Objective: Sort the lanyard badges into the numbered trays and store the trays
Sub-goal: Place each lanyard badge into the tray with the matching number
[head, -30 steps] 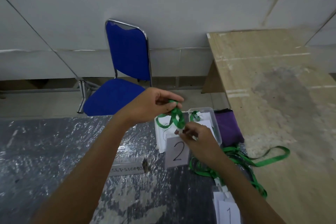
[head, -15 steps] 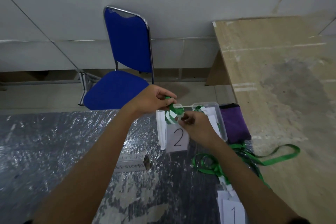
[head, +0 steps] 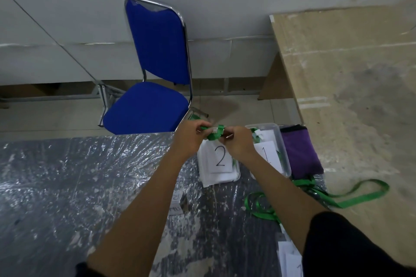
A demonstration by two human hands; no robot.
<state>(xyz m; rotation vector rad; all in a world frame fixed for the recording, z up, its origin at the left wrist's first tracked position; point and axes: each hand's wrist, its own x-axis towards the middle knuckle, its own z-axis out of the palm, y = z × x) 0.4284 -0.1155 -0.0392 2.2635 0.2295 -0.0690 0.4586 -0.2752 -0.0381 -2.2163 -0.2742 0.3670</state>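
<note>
Both hands — left [head: 191, 136], right [head: 238, 141] — pinch a bunched green lanyard [head: 215, 133].

The right hand [head: 238, 141] and its forearm cover the near-left part of the tray marked 1 [head: 284, 155]. A small printed label [head: 176, 203] on the desk [head: 67, 186] is half behind the left forearm, its text unreadable. White numbered cards [head: 290, 261] are cut by the bottom edge.
</note>
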